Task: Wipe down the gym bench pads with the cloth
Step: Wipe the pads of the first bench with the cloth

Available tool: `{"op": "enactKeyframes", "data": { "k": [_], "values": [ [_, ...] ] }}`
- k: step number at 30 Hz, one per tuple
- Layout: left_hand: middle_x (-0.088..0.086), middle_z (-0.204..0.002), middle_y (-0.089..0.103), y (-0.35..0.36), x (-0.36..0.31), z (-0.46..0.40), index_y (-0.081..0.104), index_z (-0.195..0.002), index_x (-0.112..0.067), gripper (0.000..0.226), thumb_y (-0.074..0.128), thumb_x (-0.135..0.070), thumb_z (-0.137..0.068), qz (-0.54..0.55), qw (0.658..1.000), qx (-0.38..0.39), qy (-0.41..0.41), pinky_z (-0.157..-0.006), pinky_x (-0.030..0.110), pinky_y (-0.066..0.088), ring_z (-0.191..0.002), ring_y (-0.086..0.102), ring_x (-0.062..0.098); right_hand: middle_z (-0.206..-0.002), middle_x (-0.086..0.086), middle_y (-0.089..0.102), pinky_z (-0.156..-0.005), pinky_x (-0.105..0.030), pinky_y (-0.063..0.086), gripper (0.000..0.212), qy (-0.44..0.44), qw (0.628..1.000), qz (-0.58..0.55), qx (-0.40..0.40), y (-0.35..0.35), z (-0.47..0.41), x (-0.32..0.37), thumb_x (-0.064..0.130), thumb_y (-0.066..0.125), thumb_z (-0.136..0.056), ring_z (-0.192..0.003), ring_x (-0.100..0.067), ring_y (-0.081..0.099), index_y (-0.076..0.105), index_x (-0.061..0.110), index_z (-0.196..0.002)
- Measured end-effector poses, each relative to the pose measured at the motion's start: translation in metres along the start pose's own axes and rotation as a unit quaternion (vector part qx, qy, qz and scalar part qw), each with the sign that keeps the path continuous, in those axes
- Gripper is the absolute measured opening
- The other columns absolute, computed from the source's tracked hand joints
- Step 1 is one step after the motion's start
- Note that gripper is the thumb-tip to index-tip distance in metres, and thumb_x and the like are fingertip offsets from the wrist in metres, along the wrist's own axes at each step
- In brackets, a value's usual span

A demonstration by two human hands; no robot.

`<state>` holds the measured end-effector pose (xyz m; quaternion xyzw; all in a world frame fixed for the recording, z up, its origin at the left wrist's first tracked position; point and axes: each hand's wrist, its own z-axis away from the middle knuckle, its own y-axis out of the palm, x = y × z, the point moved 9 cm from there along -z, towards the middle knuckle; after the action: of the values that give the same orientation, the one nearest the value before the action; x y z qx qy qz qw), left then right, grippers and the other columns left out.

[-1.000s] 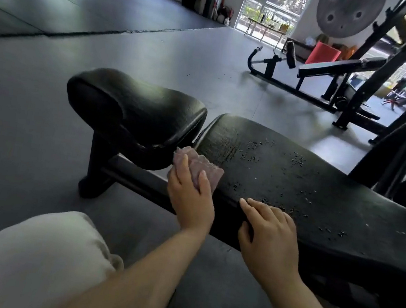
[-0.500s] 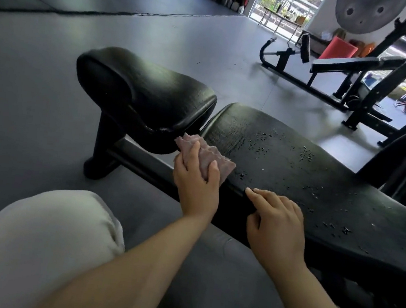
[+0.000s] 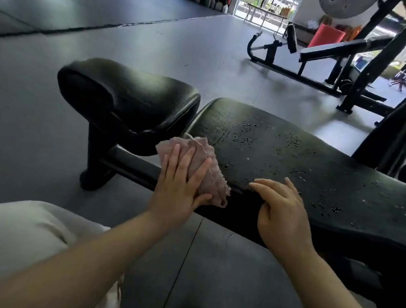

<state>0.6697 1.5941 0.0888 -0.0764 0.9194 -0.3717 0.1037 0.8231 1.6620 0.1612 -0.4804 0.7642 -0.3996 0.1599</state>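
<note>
Pink cloth (image 3: 204,172) at pad (image 3: 297,165) edge

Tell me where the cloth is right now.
In the head view, the pink cloth sits left of centre, pressed under the left hand against the near edge of the long back pad, just beside the seat pad.

Left hand (image 3: 179,192) is flattening out on the cloth (image 3: 205,169): fingers are going straight and pressing it against the near corner of the long pad (image 3: 297,165), cloth spreading toward 5 o'clock. Right hand (image 3: 284,210) fingers are lifting off the edge.
</note>
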Motion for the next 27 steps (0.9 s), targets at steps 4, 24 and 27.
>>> {"op": "enactKeyframes", "data": {
  "k": [4,24,27],
  "values": [
    [0.018,-0.144,0.026,0.002,-0.025,-0.005,0.02,-0.147,-0.015,0.075,0.037,-0.052,-0.083,-0.08,0.985,0.009,0.153,-0.111,0.055,0.011,-0.137,0.018,0.04,-0.099,-0.009,0.069,-0.099,-0.051,0.042,0.04,0.04,0.997,0.021,-0.07,-0.025,0.029,-0.024,-0.004,0.043,-0.071,-0.096,-0.023,0.059,0.073,0.005,-0.095],
    [0.019,-0.155,-0.014,0.05,-0.245,-0.02,-0.014,-0.147,-0.005,0.065,0.022,-0.03,-0.098,-0.113,0.889,0.266,0.356,-0.115,0.047,-0.003,-0.143,-0.011,0.035,-0.12,-0.012,0.059,-0.104,-0.023,0.034,0.052,0.292,0.948,0.002,-0.13,-0.068,0.089,-0.098,0.006,0.031,-0.076,-0.114,-0.021,0.051,0.061,-0.001,-0.118],
    [0.013,-0.157,0.012,0.034,-0.237,-0.036,0.014,-0.15,-0.015,0.062,0.02,-0.028,-0.09,0.09,0.889,0.297,0.336,-0.118,0.044,0.009,-0.145,0.011,0.03,-0.122,-0.01,0.056,-0.101,-0.016,0.033,0.046,0.303,0.941,-0.023,-0.149,-0.071,0.091,-0.097,0.006,0.037,-0.08,-0.112,-0.016,0.049,0.059,0.001,-0.12]
  ]
}}
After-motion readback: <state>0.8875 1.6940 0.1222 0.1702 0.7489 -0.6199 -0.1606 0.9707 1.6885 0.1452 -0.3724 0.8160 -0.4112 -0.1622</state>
